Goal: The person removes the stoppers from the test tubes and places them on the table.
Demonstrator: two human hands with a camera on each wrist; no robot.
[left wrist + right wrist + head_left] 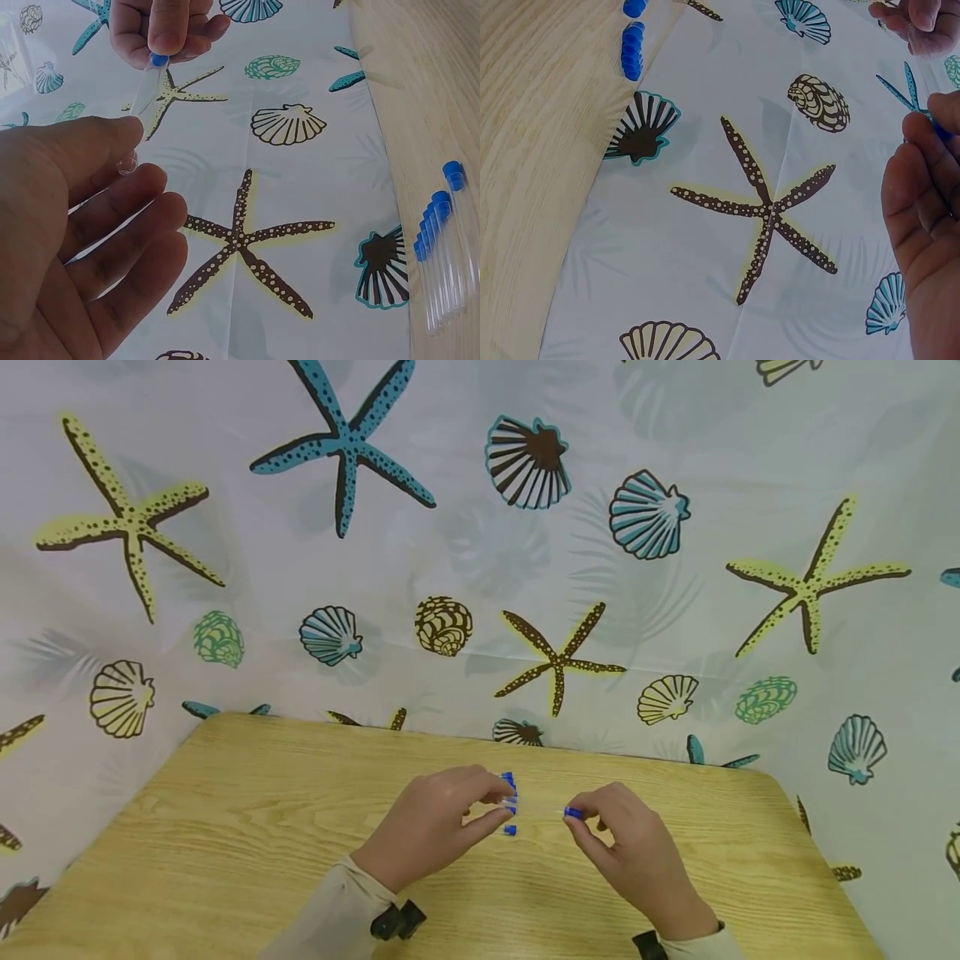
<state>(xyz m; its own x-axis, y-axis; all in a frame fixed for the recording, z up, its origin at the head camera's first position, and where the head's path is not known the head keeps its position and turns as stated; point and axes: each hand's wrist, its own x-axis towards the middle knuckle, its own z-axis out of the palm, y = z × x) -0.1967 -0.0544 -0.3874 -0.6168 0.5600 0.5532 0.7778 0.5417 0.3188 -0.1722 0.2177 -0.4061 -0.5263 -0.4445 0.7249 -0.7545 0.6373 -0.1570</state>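
A clear test tube with a blue cap spans the space between both hands. My right hand pinches it at the cap, thumb against fingers. At its other end my left hand holds the rounded bottom between thumb and index finger, the remaining fingers loosely bent below. In the right wrist view, the right hand covers most of the cap. Several more blue-capped test tubes lie side by side on the table; the left hand partly hides them in the head view.
The tubes lie on a light wood-grain table. Behind and at both sides hangs a white cloth printed with starfish and shells, meeting the table's far edge. Dark wrist mounts sit at the sleeve cuffs.
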